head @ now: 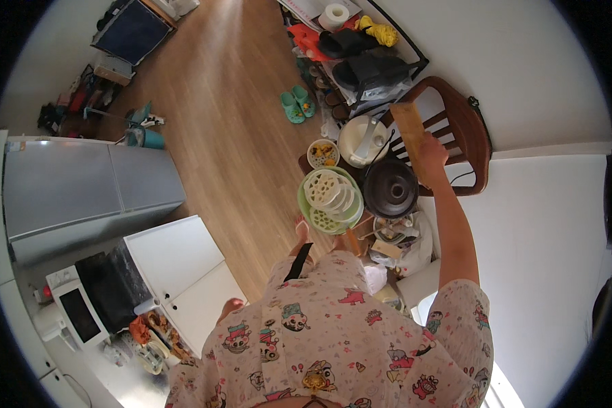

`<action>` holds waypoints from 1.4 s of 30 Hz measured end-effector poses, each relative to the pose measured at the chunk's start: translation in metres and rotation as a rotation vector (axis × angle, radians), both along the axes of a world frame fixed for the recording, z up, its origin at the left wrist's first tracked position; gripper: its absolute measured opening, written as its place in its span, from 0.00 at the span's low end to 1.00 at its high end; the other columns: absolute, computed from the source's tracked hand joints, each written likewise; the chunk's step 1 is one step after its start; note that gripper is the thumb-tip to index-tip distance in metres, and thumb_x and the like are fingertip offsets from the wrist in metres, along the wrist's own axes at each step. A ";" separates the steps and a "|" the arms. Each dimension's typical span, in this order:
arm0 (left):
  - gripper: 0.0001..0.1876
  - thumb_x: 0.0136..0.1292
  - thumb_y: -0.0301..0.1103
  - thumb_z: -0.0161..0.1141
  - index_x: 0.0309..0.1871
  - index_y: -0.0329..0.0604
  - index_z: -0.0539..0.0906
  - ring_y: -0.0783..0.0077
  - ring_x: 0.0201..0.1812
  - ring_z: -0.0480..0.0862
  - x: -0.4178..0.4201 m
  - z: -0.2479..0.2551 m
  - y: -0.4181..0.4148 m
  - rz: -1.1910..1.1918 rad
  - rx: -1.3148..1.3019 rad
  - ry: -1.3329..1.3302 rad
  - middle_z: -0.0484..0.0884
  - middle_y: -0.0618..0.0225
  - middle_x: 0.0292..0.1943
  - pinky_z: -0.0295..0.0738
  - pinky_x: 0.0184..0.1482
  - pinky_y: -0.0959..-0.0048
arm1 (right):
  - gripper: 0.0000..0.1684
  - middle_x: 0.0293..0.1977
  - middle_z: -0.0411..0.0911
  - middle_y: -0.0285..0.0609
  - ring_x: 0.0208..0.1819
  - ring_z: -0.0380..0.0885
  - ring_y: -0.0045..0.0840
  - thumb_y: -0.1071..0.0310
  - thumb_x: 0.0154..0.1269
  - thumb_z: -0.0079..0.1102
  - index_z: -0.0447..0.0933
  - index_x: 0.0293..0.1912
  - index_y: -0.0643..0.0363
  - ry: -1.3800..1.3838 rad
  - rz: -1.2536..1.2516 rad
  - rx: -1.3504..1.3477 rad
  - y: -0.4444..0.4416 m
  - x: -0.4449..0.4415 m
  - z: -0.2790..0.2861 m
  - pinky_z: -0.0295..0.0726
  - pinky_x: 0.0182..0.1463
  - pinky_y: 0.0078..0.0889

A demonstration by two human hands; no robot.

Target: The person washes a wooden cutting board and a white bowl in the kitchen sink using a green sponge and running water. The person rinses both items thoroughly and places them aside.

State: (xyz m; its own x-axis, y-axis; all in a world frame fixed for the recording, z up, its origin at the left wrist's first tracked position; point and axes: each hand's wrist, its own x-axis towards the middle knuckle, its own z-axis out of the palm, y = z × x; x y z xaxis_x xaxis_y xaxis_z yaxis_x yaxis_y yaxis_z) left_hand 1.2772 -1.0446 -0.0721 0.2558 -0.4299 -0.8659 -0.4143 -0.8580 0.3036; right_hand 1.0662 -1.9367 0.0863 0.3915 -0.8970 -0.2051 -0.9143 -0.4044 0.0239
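Observation:
My right hand (432, 153) grips a wooden board (408, 125), which stands on edge against the slatted back of a brown wooden chair (451, 109). Beside the board on the chair are a dark pot or lid (390, 188) and a cream-coloured rice cooker (363, 141). Near them a green basin (304, 204) holds perforated plastic racks (324, 188), and a small white strainer (315, 162) has orange-yellow pieces in it. My left hand (232, 305) hangs low at my side by the white cabinets, partly hidden by my printed clothing; whether it holds anything does not show.
A shoe rack with black slippers (344, 43) stands beyond the chair, and green clogs (297, 104) lie on the wooden floor. Bags and a bowl of small items (393, 229) crowd the near side of the chair. A grey refrigerator (66, 178) and white cabinet (173, 250) are at left.

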 end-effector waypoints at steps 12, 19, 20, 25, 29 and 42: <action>0.14 0.67 0.35 0.53 0.54 0.43 0.73 0.64 0.43 0.83 -0.073 0.095 -0.140 0.883 -0.263 0.311 0.82 0.58 0.43 0.79 0.42 0.69 | 0.16 0.37 0.80 0.44 0.37 0.81 0.37 0.65 0.59 0.59 0.72 0.47 0.57 0.097 0.148 0.070 -0.055 0.017 -0.056 0.80 0.31 0.39; 0.11 0.67 0.30 0.52 0.50 0.41 0.75 0.66 0.42 0.84 -0.094 0.102 -0.148 0.941 -0.315 0.314 0.82 0.57 0.41 0.80 0.44 0.70 | 0.17 0.44 0.79 0.48 0.45 0.80 0.40 0.66 0.58 0.57 0.72 0.48 0.59 0.303 0.162 0.202 -0.074 0.031 -0.021 0.80 0.40 0.43; 0.10 0.67 0.29 0.52 0.50 0.41 0.75 0.66 0.41 0.84 -0.104 0.085 -0.123 0.939 -0.291 0.285 0.83 0.57 0.41 0.80 0.43 0.70 | 0.18 0.45 0.79 0.48 0.46 0.80 0.40 0.66 0.58 0.58 0.73 0.48 0.59 0.319 0.197 0.215 -0.071 0.038 -0.013 0.80 0.40 0.43; 0.10 0.67 0.29 0.51 0.49 0.40 0.75 0.65 0.42 0.84 -0.124 0.035 -0.085 0.916 -0.205 0.233 0.83 0.57 0.40 0.80 0.43 0.70 | 0.21 0.47 0.79 0.47 0.47 0.80 0.39 0.67 0.57 0.57 0.75 0.51 0.60 0.523 0.348 0.325 -0.074 0.030 -0.001 0.80 0.43 0.42; 0.10 0.67 0.30 0.51 0.49 0.40 0.75 0.64 0.43 0.84 -0.117 0.059 -0.115 0.941 -0.175 0.240 0.83 0.57 0.40 0.80 0.43 0.69 | 0.22 0.47 0.79 0.46 0.48 0.79 0.39 0.68 0.57 0.55 0.75 0.53 0.60 0.589 0.394 0.377 -0.077 0.009 -0.028 0.79 0.45 0.40; 0.12 0.68 0.29 0.50 0.52 0.35 0.74 0.63 0.43 0.84 -0.178 0.065 -0.088 1.010 -0.095 0.161 0.82 0.56 0.42 0.80 0.44 0.70 | 0.21 0.51 0.77 0.47 0.50 0.79 0.40 0.68 0.60 0.54 0.75 0.54 0.58 0.635 0.328 0.429 -0.084 0.039 -0.083 0.79 0.48 0.42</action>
